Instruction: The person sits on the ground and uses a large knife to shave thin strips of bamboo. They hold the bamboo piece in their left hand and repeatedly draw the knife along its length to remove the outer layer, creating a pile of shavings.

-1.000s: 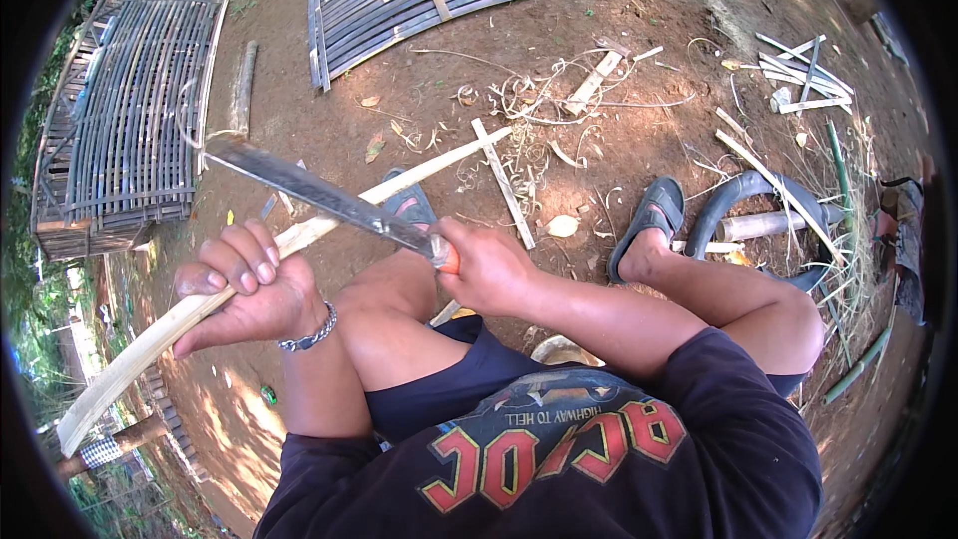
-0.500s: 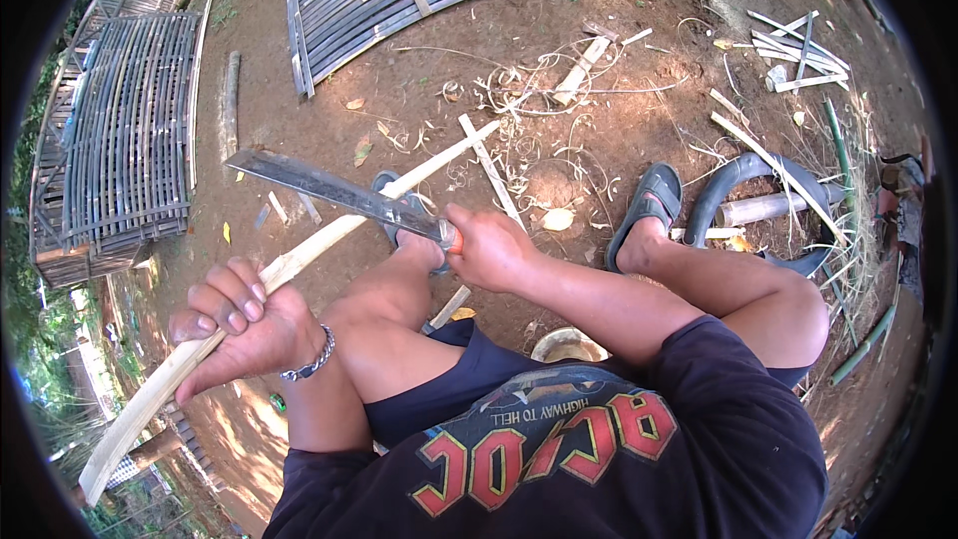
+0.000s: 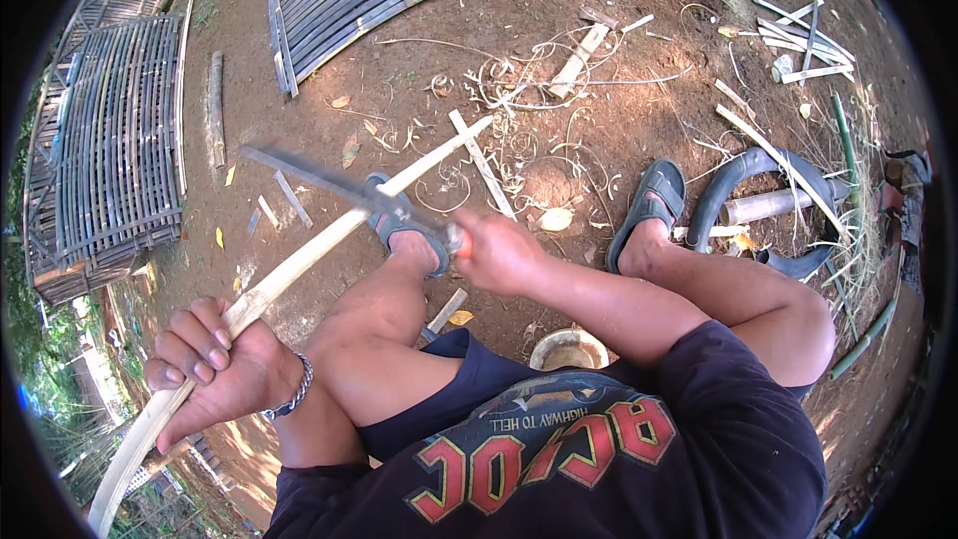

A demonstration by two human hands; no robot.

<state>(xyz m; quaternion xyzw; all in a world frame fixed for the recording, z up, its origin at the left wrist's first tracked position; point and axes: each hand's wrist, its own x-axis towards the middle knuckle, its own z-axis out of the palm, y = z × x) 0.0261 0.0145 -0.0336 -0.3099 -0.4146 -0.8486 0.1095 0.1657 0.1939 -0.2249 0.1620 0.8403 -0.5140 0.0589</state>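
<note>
A long pale strip of wood or bamboo (image 3: pixel 311 252) slants from the lower left up to the middle of the ground. My left hand (image 3: pixel 225 361), with a chain bracelet at its wrist, is closed around its lower part. My right hand (image 3: pixel 502 252) grips the orange handle of a machete (image 3: pixel 334 183). Its long dark blade, smeared by motion, lies across the strip in view; I cannot tell whether the edge touches the wood. The strip's far tip is among the shavings in front of my feet.
Curled shavings (image 3: pixel 499 90) and a wood block (image 3: pixel 579 62) lie ahead. Slatted bamboo panels (image 3: pixel 339 0) stand at the far side and left. To the right are a black curved tube (image 3: pixel 720 185) and a pile of pale strips (image 3: pixel 808 38). A round bowl (image 3: pixel 567 349) sits between my legs.
My left hand and the strip have shifted down and to the left. The machete blade has dropped slightly in view and blurs with motion, while my right hand stays nearly in place.
</note>
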